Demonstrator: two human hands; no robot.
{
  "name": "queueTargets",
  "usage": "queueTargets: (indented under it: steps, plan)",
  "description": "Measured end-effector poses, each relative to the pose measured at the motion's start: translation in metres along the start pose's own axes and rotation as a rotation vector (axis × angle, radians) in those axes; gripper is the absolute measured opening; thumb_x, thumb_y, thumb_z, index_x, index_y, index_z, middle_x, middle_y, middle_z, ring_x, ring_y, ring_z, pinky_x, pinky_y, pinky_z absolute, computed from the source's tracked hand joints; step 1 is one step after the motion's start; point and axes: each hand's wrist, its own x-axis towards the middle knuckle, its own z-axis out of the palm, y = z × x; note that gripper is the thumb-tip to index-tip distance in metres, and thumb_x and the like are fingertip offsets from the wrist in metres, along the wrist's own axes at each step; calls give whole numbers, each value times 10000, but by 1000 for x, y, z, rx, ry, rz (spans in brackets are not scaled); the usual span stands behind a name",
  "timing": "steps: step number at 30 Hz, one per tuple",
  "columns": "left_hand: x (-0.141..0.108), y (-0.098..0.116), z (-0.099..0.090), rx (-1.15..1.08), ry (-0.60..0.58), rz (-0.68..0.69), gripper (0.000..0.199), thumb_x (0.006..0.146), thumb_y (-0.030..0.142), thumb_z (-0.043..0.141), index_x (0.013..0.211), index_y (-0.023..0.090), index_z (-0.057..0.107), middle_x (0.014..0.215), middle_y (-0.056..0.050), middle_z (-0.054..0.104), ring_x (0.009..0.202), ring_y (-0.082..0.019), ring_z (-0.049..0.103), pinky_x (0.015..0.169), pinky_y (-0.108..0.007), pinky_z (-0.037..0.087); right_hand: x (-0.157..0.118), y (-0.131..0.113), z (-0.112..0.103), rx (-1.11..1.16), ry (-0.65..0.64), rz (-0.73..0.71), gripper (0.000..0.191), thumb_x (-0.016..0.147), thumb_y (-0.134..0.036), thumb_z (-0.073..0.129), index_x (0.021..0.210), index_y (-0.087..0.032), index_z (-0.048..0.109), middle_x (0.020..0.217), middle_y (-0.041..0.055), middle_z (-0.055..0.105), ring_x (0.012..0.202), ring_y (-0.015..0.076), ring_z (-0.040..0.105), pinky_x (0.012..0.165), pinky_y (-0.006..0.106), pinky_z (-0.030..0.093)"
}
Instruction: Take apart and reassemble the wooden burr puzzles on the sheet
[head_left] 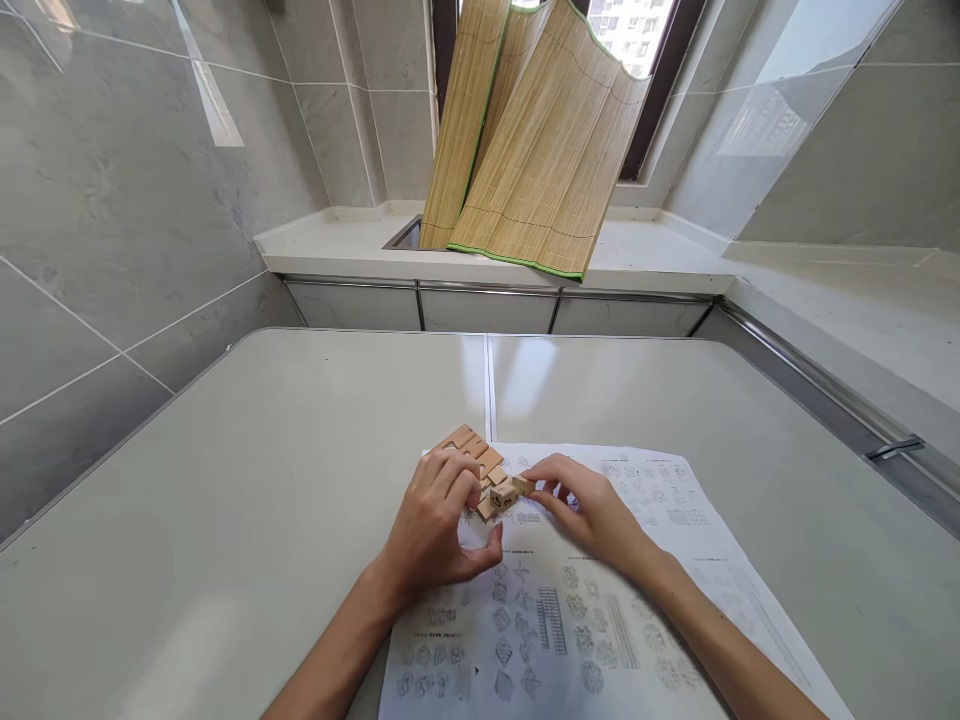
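Several light wooden blocks [491, 461] lie together on a large printed paper sheet [622, 600], near its top left corner. My left hand [442, 520] curves around the near left side of these blocks, thumb apart from the fingers, partly covering them. Between the thumb and fingers of my right hand [589, 505] is a small wooden piece [523, 485], held beside a block with dark markings [503, 495] at the right end of the group. Small diagrams and text cover the paper.
A glossy pale table [225, 500] extends around the paper. Behind it, a bamboo mat [547, 150] hangs over a white ledge [660, 250] below a window. Grey tiled walls stand on both sides, with a metal rail [817, 375] at the right.
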Motion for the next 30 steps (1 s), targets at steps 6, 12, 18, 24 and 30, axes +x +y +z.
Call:
queueTargets:
  steps: [6, 12, 18, 24, 30]
  plan:
    - [0, 2, -1, 15, 17, -3, 193, 786, 306, 704, 817, 232, 528, 932, -72, 637, 952, -261, 563, 861, -440, 488, -2, 1, -7, -76, -114, -78, 209, 1023, -347, 521, 1132, -275, 683, 1068, 81, 696, 734, 178, 628, 627, 311, 499]
    - [-2, 1, 4, 12, -79, 46, 156, 814, 260, 688, 765, 229, 543, 963, -66, 643, 975, -254, 579, 899, -452, 487, -1, 3, -7, -111, -128, -89, 177, 1005, -322, 533, 1055, -260, 691, 964, 63, 689, 653, 153, 593, 592, 292, 479]
    - [-2, 2, 6, 16, -143, 53, 148, 792, 230, 686, 750, 232, 544, 974, -54, 647, 1013, -253, 593, 987, -468, 483, 0, 1, -4, -188, -128, -74, 181, 918, -203, 568, 1066, -264, 654, 907, 37, 671, 621, 143, 563, 589, 281, 457]
    - [-2, 2, 7, 3, -155, 42, 153, 782, 228, 692, 766, 233, 540, 984, -61, 644, 1020, -258, 586, 998, -478, 491, 0, -4, -5, -174, -128, -47, 258, 837, -132, 551, 1054, -257, 615, 864, 14, 649, 618, 138, 552, 578, 265, 443]
    - [-3, 1, 7, 12, -176, 41, 180, 780, 233, 693, 774, 229, 513, 1030, -67, 626, 1034, -260, 565, 1001, -469, 481, -1, -8, -5, -173, -139, -13, 274, 802, -134, 578, 1044, -260, 603, 791, -20, 615, 583, 131, 535, 557, 257, 423]
